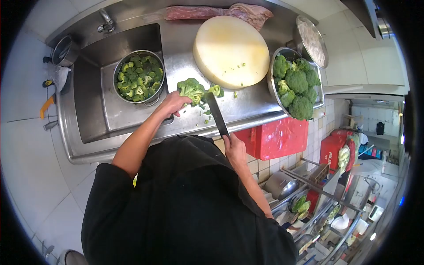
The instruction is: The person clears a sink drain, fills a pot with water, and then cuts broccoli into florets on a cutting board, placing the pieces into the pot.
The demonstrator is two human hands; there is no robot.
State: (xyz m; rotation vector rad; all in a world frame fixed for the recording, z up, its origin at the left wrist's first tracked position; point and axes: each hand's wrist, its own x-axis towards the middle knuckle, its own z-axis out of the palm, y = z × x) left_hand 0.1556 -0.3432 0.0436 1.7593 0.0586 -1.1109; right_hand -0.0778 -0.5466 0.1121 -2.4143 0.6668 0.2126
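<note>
My left hand [173, 104] is closed around the stem end of a broccoli head [191, 90], held over the steel counter near the sink's right edge. In my right hand [234, 148] is a knife with a broad dark blade [216, 115], gripped by its handle. The blade's tip reaches a smaller broccoli floret [215, 91] just right of the head. Small green scraps lie on the counter below. Left of my left hand, a round metal pot [160, 84] full of cut florets stands in the sink.
A thick round cutting board [229, 51] lies behind my hands. To its right stands a metal bowl [272, 88] heaped with whole broccoli, beside another bowl [311, 42] of pale contents. Long raw meat [198, 13] rests at the back. A red crate [282, 139] is below the counter edge.
</note>
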